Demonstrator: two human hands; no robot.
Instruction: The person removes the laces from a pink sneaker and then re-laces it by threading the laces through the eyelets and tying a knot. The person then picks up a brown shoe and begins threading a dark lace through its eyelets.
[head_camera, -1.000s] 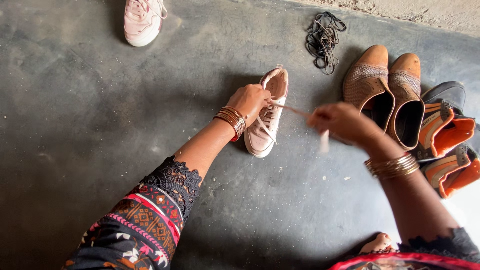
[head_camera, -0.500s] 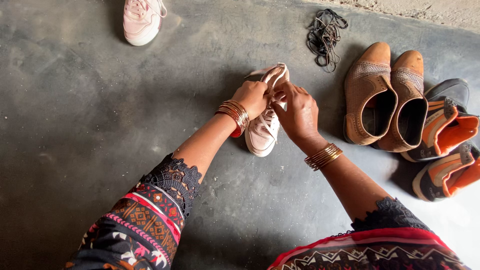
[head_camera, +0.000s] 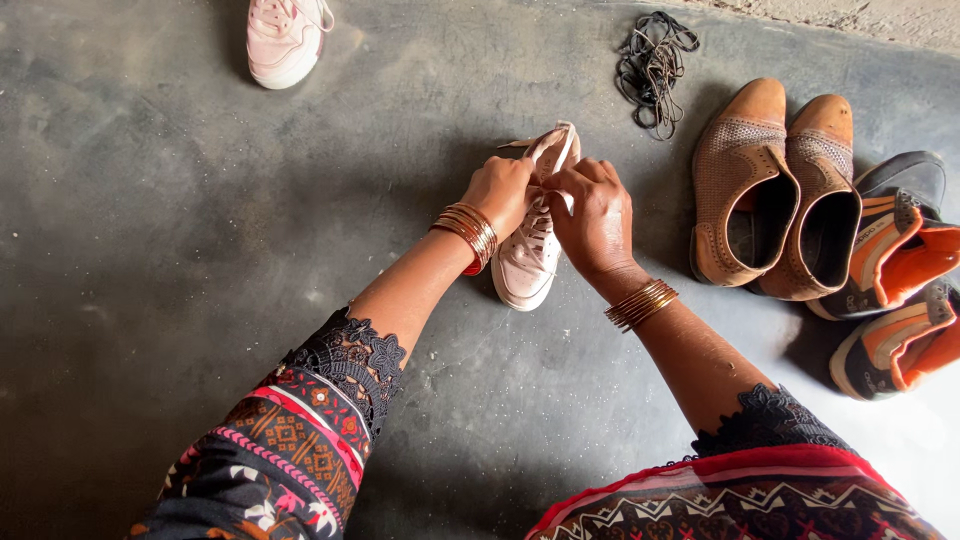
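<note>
On the dark grey floor (head_camera: 200, 250), near the middle of the view, we see a pale pink sneaker (head_camera: 525, 265) with its toe pointing toward us. The left hand (head_camera: 500, 195) is curled closed on the shoe's upper left side near the tongue. The right hand (head_camera: 592, 215) is bunched closed over the lacing area, just beside the left; what its fingertips pinch we cannot tell. To the right, a little apart, stand 2 tan ankle boots (head_camera: 775, 190), touching each other, with 2 black-and-orange shoes (head_camera: 895, 290) against them at the right edge. A tangle of dark laces (head_camera: 652, 65) lies beyond. A 2nd pink sneaker (head_camera: 285, 40) sits far left at the top edge, with bare floor wide between it and the hands.
</note>
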